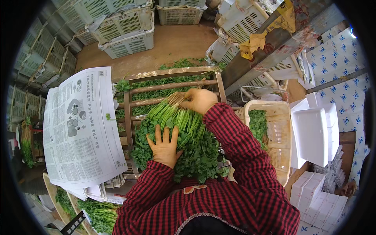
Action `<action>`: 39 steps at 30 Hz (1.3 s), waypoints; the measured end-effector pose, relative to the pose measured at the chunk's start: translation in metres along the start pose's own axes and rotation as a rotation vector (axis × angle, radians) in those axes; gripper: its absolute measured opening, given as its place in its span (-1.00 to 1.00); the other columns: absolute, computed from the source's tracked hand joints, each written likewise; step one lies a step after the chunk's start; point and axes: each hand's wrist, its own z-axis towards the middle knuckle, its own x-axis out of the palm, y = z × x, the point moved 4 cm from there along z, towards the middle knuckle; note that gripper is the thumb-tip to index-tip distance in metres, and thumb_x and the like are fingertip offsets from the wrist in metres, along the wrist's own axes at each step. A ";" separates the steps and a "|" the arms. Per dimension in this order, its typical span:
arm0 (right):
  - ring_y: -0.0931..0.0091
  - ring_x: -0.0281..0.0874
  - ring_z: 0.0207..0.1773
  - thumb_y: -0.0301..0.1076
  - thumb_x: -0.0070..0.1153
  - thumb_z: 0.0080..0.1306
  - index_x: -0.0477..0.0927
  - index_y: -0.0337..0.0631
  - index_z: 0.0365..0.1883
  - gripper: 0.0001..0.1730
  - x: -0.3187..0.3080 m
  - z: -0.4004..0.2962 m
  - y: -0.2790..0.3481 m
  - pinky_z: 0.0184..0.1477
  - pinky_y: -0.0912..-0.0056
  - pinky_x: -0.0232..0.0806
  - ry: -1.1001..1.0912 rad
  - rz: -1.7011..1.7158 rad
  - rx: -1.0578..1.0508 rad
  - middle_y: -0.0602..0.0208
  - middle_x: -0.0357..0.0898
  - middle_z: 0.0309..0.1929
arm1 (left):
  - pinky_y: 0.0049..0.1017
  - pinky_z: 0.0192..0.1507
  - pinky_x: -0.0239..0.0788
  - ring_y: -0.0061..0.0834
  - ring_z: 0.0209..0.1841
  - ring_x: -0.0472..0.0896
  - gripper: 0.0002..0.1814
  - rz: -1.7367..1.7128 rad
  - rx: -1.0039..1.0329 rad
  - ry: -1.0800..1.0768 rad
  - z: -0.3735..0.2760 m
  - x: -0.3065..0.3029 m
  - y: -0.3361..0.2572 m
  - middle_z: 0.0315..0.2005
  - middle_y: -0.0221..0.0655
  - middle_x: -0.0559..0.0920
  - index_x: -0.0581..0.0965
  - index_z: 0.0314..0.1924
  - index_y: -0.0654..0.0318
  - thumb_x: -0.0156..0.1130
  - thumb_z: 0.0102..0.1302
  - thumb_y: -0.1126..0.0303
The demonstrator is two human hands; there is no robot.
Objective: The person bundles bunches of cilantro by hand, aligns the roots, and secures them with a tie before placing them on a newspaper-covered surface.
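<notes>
A large bunch of leafy green herbs that looks like cilantro (188,123) lies on a slatted metal rack (173,70), its roots away from me and its leaves towards my body. My right hand (201,100) has its thumb and fingers closed around the root ends at the bunch's far side. My left hand (165,145) rests palm down on the leaves with the fingers spread, gripping nothing. A stack of printed newspaper sheets (85,129) stands just left of the rack, with a small loose leaf on its top sheet.
Loose greens lie under the rack's bars. To the right is a plastic basket (282,141) partly filled with greens, beside white foam boxes (311,135). Stacked plastic crates (129,44) stand ahead and left. A slanting metal post (249,58) rises at the right. More herbs (102,213) lie at lower left.
</notes>
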 end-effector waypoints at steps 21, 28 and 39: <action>0.09 0.76 0.01 -0.10 0.05 0.52 0.71 -0.22 0.05 -0.60 -0.003 0.067 0.003 0.02 0.00 0.59 -0.340 0.002 0.216 -0.05 0.77 -0.04 | 0.46 0.50 -0.28 0.03 0.65 -0.01 0.14 -0.049 0.028 0.025 -0.001 0.012 0.005 0.55 -0.17 0.25 0.08 0.62 -0.21 0.55 0.18 -0.15; 0.16 0.74 0.04 0.05 0.19 0.48 0.60 -0.16 0.27 -0.43 -0.007 -0.030 -0.106 0.10 0.12 0.52 -0.436 0.334 0.243 0.05 0.77 -0.01 | 0.46 0.49 -0.29 0.06 0.66 -0.04 0.13 -0.093 0.017 0.052 0.001 0.006 0.005 0.55 -0.15 0.23 0.06 0.63 -0.18 0.54 0.21 -0.12; 0.18 0.67 -0.47 0.80 -0.21 0.23 0.04 -0.25 0.67 0.41 0.051 -0.064 -0.022 -0.52 0.12 0.39 -0.056 0.046 0.282 -0.04 0.72 -0.41 | 0.42 0.48 -0.15 0.05 0.63 0.05 0.13 -0.035 0.076 -0.094 -0.005 0.021 0.002 0.53 -0.14 0.25 0.11 0.62 -0.05 0.56 0.19 -0.07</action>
